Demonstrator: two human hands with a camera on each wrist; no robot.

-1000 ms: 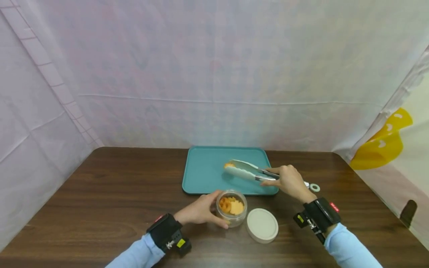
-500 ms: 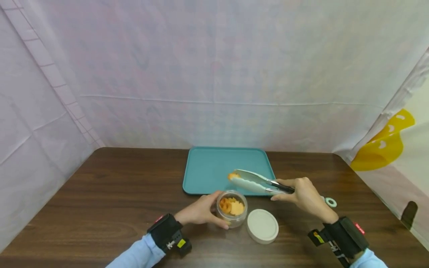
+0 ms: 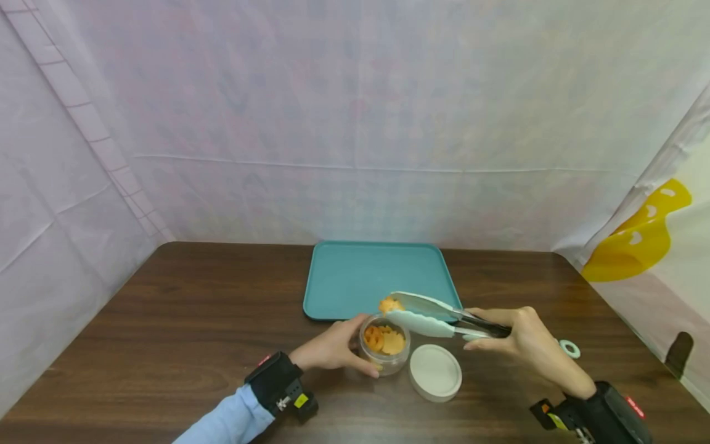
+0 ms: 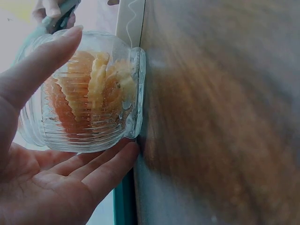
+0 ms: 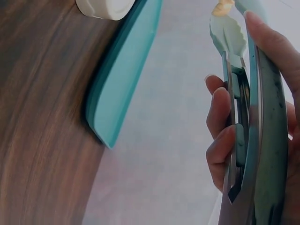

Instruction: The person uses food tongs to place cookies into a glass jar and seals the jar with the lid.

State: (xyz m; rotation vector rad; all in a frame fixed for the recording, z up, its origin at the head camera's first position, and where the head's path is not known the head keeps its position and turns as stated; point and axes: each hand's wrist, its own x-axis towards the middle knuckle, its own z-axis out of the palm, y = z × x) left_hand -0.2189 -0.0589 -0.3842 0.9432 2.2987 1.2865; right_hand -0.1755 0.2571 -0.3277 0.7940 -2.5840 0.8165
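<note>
My left hand [image 3: 335,347] holds a clear ribbed jar [image 4: 84,93] on the table, thumb on one side and fingers on the other. Orange rings and pale wavy snack pieces [image 3: 392,343] show inside it. In my right hand [image 3: 524,342] I grip a pair of tongs [image 5: 255,122] with pale mint scalloped tips and dark handles. An orange-yellow snack piece [image 5: 222,7] is pinched between the tips. In the head view the tips and this piece overlap the jar's far rim and the tray's front edge.
A teal tray [image 3: 366,271] lies behind the jar at the table's back edge. A round white lid [image 3: 435,372] rests right of the jar on the brown wooden table [image 3: 194,345]. White curtains [image 3: 355,123] hang behind and at both sides.
The tongs with the snack piece have come from over the tray toward me and right, to the jar's far rim. My left hand and the jar stay in place.
</note>
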